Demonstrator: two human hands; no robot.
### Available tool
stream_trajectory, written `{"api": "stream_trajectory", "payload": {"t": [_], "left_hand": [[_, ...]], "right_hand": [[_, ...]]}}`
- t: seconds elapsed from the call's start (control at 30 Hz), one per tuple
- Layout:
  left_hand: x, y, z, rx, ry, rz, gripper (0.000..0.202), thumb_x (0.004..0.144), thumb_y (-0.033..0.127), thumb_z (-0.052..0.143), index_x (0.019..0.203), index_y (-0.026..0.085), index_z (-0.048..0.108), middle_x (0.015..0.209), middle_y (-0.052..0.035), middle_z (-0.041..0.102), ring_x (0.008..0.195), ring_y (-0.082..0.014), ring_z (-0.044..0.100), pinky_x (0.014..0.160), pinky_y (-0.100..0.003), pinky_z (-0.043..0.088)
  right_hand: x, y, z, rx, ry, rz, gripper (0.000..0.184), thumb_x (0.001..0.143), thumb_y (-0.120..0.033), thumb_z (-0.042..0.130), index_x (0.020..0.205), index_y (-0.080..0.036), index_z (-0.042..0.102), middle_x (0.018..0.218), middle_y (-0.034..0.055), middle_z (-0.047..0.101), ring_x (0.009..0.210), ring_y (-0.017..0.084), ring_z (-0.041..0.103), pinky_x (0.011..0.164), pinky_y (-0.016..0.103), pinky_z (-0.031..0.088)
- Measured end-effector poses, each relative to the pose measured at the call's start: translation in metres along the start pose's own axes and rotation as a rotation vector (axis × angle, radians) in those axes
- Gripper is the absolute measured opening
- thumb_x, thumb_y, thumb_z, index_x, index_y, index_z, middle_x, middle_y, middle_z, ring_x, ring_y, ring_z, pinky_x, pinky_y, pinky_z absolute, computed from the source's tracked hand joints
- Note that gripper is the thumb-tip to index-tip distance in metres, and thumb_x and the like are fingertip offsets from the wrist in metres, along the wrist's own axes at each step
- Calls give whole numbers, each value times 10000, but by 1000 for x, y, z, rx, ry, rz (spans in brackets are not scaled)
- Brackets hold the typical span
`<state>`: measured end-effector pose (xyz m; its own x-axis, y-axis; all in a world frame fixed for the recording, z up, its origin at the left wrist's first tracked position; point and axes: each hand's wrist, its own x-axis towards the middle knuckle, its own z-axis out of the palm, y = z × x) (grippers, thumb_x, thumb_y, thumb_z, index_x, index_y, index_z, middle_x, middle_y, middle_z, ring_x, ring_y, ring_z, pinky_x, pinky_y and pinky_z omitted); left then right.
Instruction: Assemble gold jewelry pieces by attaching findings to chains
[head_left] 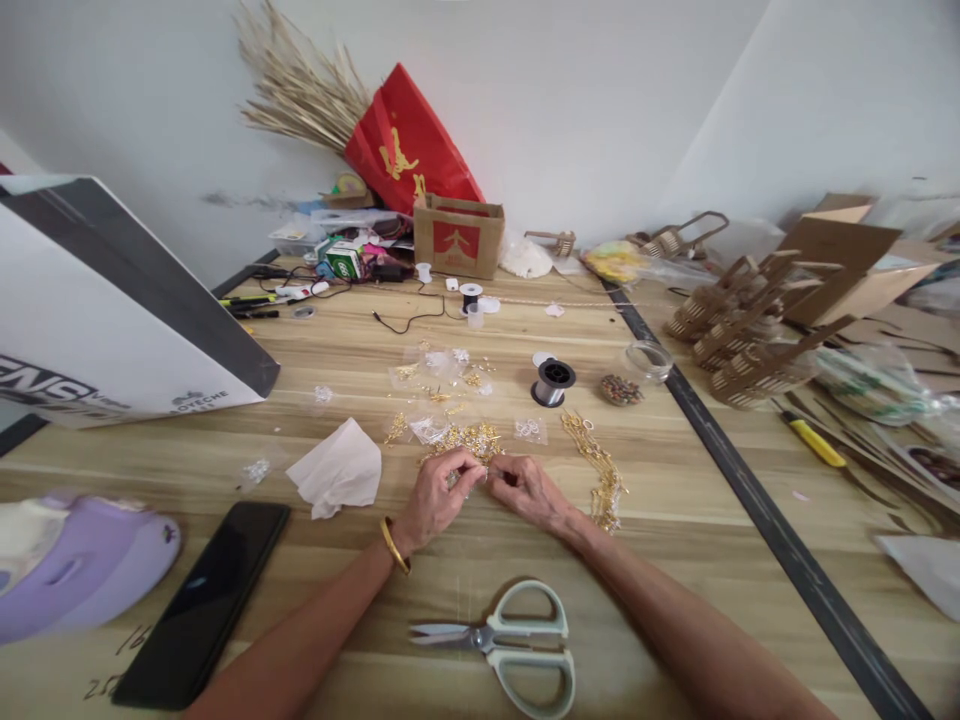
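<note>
My left hand [442, 497] and my right hand [527, 490] meet at the middle of the table, fingertips almost touching. Both are closed in a pinch; whatever is between the fingers is too small to name. Just beyond them lies a pile of small gold-coloured jewelry pieces [472, 437]. A bundle of gold chains [592, 465] rests right of my right hand. Near the pile is a small clear bag of silvery rings [531, 430]. Scissors with pale handles [529, 640] lie on the table between my forearms, blades pointing left. A crumpled tissue [337, 468] is left of my left hand.
A black phone [206, 605] and a purple object [97, 565] lie at left, below a large white box [112, 310]. Beyond the pile stand a wire spool [553, 382] and a bag of beads [621, 389]. Small woven baskets [757, 365] and a yellow cutter [815, 440] are at right.
</note>
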<state>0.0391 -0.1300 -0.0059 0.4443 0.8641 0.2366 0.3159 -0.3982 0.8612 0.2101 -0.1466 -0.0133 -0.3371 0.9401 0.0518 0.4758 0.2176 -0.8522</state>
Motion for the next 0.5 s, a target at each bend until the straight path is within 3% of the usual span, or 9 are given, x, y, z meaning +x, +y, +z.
{"api": "stream_trajectory", "payload": {"t": [0.27, 0.37, 0.5], "left_hand": [[0, 0, -2, -19, 32, 7, 251, 860, 295, 480, 674, 150, 565, 668, -23, 575, 666, -140, 515, 672, -249, 402], [2, -1, -4, -84, 58, -12, 243, 863, 308, 474, 717, 147, 581, 799, -52, 616, 780, -163, 547, 746, -261, 415], [4, -5, -8, -197, -23, -94, 267, 883, 337, 436, 809, 143, 603, 870, -59, 633, 846, -173, 559, 781, -265, 414]], "right_hand": [[0, -1, 0, 46, -38, 10, 183, 773, -225, 446, 603, -160, 426, 561, -51, 349, 543, 78, 308, 500, 207, 231], [0, 3, -1, 132, -34, 12, 142, 769, -197, 458, 634, -155, 471, 562, -51, 376, 536, 77, 321, 502, 204, 244], [-1, 6, -2, 311, -54, 35, 218, 843, -316, 480, 710, -149, 523, 595, -32, 461, 537, 85, 389, 510, 203, 299]]}}
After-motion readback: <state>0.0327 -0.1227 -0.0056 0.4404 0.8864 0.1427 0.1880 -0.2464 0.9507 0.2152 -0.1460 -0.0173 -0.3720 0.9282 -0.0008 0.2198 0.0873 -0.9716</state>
